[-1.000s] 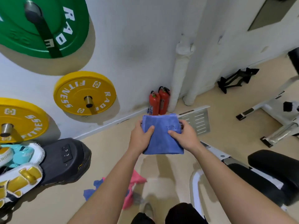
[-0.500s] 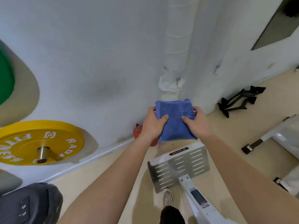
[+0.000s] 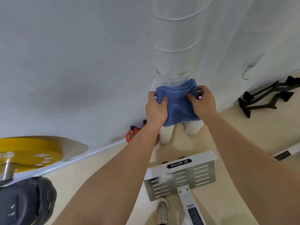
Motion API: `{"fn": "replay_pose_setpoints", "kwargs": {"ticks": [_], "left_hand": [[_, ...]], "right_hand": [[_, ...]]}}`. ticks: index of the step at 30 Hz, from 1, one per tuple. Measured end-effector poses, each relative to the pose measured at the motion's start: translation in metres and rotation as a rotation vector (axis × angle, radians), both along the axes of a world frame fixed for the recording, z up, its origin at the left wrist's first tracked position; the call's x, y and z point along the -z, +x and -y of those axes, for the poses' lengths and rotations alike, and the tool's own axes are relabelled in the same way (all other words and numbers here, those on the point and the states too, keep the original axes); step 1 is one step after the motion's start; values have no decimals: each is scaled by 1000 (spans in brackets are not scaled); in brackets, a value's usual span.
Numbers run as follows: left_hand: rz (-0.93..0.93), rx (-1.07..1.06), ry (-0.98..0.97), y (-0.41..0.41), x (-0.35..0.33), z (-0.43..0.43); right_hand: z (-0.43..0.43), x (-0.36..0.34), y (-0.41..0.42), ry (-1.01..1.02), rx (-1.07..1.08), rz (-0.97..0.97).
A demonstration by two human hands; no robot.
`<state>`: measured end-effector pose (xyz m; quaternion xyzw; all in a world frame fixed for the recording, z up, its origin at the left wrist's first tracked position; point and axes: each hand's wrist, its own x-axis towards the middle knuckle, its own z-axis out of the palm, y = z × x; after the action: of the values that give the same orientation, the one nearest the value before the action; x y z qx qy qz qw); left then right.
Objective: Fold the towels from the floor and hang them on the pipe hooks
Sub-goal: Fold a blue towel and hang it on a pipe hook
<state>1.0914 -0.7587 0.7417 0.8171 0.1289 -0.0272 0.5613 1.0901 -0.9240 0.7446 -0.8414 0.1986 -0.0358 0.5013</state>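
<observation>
**Folded towel held against the pipe**

Below the pipe point(image 3: 176, 46), a slotted footplate point(image 3: 180, 177) is seen. The blue towel point(image 3: 178, 106) is gripped by the left hand point(image 3: 155, 109) and the right hand point(image 3: 203, 103) in front of the pipe, hiding part of it. A red extinguisher point(image 3: 131, 135) left of the pipe's foot is half covered by the left forearm.

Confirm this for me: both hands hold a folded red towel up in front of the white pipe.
Not quite: the towel is blue, not red. The head view shows the left hand and the right hand holding it, folded, up in front of the white pipe.
</observation>
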Motion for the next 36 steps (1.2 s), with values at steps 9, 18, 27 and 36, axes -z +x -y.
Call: {"fn": "replay_pose_setpoints", "kwargs": {"ticks": [9,18,27,36], "left_hand": [[-179,-20,36,6,29,-6],[344,144,452,-10,12,7],[465,340,478,-23,30,4],[421,251,456,3,23,7]], "right_hand": [[15,21,14,10,12,-101],[9,9,-11,-139,-157,120],[27,15,-18,-254,-495,-17],[27,6,-6,-575,-580,55]]}}
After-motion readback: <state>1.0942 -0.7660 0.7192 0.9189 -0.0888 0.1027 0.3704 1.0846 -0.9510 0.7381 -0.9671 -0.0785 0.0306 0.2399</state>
